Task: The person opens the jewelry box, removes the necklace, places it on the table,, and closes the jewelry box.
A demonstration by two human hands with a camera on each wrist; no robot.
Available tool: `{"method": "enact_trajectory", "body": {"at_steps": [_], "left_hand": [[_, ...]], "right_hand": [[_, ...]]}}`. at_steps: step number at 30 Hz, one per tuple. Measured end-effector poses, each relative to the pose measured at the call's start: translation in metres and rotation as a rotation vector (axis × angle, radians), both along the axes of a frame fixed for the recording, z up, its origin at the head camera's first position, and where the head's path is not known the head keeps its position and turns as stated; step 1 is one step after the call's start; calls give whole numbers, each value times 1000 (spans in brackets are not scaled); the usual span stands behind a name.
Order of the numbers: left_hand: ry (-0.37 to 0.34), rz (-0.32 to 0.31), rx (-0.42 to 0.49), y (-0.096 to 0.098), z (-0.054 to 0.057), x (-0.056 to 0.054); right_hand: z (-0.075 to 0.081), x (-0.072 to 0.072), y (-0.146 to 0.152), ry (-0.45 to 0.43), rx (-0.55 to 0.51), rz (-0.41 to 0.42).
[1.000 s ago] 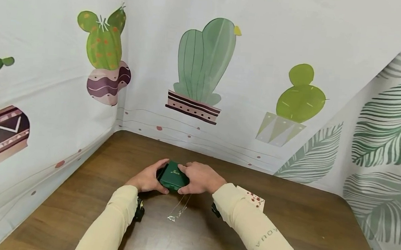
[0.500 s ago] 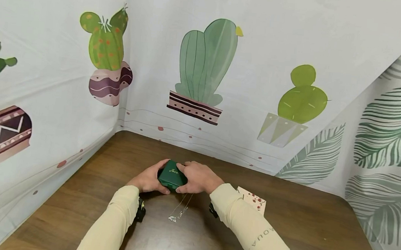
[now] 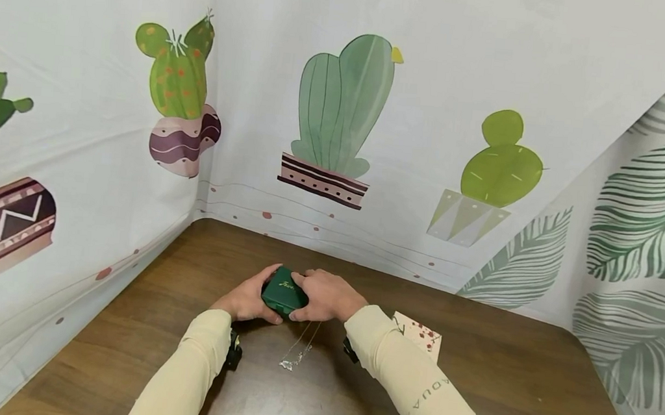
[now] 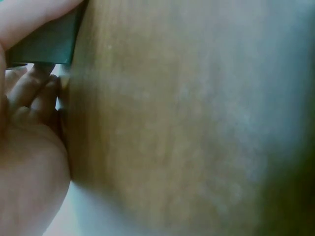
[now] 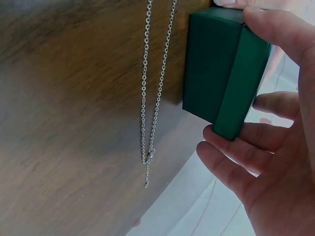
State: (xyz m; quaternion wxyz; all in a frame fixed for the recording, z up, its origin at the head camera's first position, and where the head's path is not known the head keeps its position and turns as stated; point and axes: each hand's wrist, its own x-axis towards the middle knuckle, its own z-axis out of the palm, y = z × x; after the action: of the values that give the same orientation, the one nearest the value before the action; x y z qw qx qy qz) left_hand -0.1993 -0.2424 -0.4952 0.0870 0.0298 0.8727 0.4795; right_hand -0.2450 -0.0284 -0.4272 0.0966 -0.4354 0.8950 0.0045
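A small green jewelry box [image 3: 283,290] with gold lettering on its lid is held between both hands over the wooden table. My left hand [image 3: 245,297] grips the box's left side; its thumb lies along the near edge. From the right, my right hand [image 3: 329,296] holds the lid, the right wrist view showing its thumb and fingertips at opposite edges of the green box [image 5: 216,64]. The lid sits down on the base. Just in front of the hands lies a silver chain necklace [image 3: 287,364], its clasp end [image 5: 148,160] visible in the right wrist view.
On the table [image 3: 506,384], a pale card with red flowers [image 3: 424,337] lies beyond the right forearm and is partly covered by its sleeve. White cloth with printed cacti [image 3: 340,104] hangs along the table's back and left edges.
The box has turned slightly and shifted a little left, and the right hand has moved with it. The left hand keeps its grip, and the necklace lies as before.
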Motion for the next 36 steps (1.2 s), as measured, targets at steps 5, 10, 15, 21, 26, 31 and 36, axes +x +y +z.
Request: {"method": "enact_trajectory", "body": {"at_steps": [5,10,15,21,26,31,36], "left_hand": [[-6,3,0,0,0,1],[-11,-2,-12,2,0,2],[-8,-6,-19,3,0,3],[-5,-5,-21,2,3,4],[-15,1,-15,2,2,3],[-10,-9,-16,2,1,3],[-11,-5,-7,0,0,2]], "right_hand": [[-1,1,0,7,5,1],[-3,2,0,5,17,3],[-4,2,-1,-2,18,2],[-5,2,0,-1,10,7],[-6,2,0,5,8,4],[-7,3,-1,12,14,4],[-7,5,-1,10,16,-4]]}}
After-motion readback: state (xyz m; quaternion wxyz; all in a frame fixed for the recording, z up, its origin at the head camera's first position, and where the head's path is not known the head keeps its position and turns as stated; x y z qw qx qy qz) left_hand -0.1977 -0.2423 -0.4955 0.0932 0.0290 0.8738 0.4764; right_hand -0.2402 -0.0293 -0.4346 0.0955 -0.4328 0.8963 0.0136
